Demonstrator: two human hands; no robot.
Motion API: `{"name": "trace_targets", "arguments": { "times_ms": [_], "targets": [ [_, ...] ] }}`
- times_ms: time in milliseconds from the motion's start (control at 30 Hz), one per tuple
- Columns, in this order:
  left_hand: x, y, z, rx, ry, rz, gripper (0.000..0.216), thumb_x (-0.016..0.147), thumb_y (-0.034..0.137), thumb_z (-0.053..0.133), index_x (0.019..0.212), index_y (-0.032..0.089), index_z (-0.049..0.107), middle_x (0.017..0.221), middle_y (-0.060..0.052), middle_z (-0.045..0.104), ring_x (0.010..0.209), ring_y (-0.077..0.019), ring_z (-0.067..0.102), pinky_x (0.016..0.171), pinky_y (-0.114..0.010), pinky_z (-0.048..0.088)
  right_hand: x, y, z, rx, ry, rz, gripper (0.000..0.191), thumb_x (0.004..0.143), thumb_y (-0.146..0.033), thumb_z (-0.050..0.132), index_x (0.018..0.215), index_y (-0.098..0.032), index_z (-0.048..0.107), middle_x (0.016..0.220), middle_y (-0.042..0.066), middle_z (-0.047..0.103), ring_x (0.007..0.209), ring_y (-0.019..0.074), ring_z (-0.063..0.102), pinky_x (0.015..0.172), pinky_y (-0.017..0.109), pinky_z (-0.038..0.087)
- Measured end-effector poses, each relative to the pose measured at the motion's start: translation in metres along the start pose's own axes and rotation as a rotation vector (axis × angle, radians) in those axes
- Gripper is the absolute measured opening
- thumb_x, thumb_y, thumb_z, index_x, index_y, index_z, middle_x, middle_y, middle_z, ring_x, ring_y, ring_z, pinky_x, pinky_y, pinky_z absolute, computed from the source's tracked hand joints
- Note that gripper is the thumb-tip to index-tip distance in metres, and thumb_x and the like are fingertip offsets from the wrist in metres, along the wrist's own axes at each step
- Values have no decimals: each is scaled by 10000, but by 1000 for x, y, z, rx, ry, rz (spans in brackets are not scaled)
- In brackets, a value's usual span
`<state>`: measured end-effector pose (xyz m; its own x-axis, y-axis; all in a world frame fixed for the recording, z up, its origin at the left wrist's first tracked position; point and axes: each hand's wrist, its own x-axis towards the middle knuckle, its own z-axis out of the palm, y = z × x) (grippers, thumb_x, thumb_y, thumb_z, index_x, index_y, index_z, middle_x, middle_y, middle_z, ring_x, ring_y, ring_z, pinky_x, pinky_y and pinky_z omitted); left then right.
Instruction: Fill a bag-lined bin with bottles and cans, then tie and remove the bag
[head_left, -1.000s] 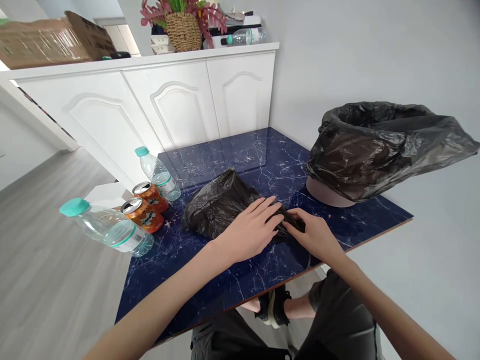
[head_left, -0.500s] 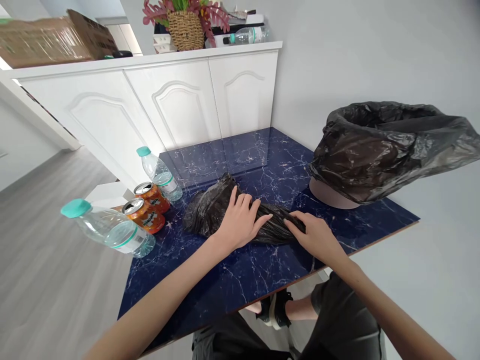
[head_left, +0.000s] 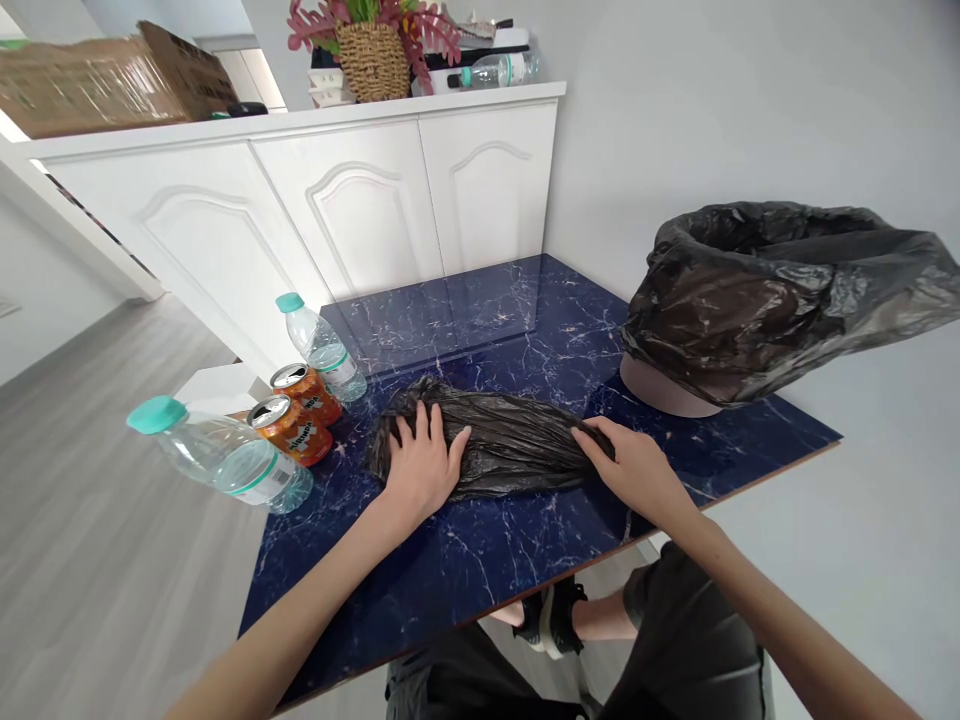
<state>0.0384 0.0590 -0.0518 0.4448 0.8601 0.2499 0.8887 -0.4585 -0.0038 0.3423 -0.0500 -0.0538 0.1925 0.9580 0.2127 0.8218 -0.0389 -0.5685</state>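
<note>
A crumpled black plastic bag (head_left: 510, 440) lies flattened on the dark blue marble table (head_left: 480, 560). My left hand (head_left: 420, 468) presses flat on the bag's left end with its fingers spread. My right hand (head_left: 630, 468) rests on the bag's right end, fingers curled and pinching the plastic there.
A bin lined with a black bag (head_left: 765, 300) stands at the table's right. Two water bottles (head_left: 217, 458) (head_left: 322, 347) and two orange cans (head_left: 296, 412) sit at the left edge. White cabinets (head_left: 360, 210) stand behind, with a basket plant (head_left: 371, 55) on top.
My left hand slid leftward along the bag, from beside my right hand to the bag's far end, smoothing it flatter and longer. My right hand stayed holding the right end.
</note>
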Motion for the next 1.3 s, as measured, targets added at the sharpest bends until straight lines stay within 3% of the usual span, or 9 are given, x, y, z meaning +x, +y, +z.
{"name": "trace_targets", "arguments": {
  "times_ms": [233,400,567,667,733,967,1300],
  "targets": [
    [-12,-27,-5,71,7,-50,765,1121,527,278,1630,-25,426,1680,-381,387,1588,-575,336,1201,-803,344,6,5,-4,42,92,3,348,1050,-488,541,1252,-231,660,1103,121,792,977,324,770,831,427,583],
    [-10,-5,-23,-56,100,205,624,1135,344,304,1646,0,402,1745,-310,326,1668,-453,219,1302,-668,335,-3,-31,-4,-124,322,-250,390,1101,-435,512,1387,-202,638,1429,193,673,1363,373,624,1153,553,489],
    [7,29,-30,-147,52,401,627,1165,433,315,1672,77,409,1786,-197,313,1699,-392,129,1362,-607,258,-3,-65,13,-220,127,-469,500,1152,-402,406,1600,-222,534,1668,132,537,1617,339,393,1338,608,283],
    [16,23,-22,-132,-45,424,648,1165,488,305,1687,120,413,1780,-166,343,1695,-405,140,1360,-641,226,2,-57,28,-330,72,-389,595,1152,-510,361,1621,-187,534,1709,159,481,1651,427,296,1327,741,161],
    [18,9,-15,-130,-105,399,647,1163,516,301,1700,172,405,1781,-144,347,1692,-404,164,1345,-670,234,4,-45,35,-366,55,-318,642,1147,-555,329,1628,-184,534,1720,173,458,1650,458,282,1302,778,169],
    [9,-36,-8,-146,-141,294,669,1148,596,305,1725,263,361,1810,-74,287,1686,-343,239,1368,-614,210,5,-23,43,-359,-36,-251,676,1147,-594,265,1669,-230,493,1771,132,379,1657,392,301,1321,665,271],
    [11,-47,-1,-120,-119,275,664,1151,579,305,1729,254,349,1810,-66,286,1695,-335,208,1368,-618,216,4,-23,45,-301,-21,-220,649,1149,-579,291,1694,-262,446,1773,91,378,1664,357,298,1341,651,252]
  ]
}}
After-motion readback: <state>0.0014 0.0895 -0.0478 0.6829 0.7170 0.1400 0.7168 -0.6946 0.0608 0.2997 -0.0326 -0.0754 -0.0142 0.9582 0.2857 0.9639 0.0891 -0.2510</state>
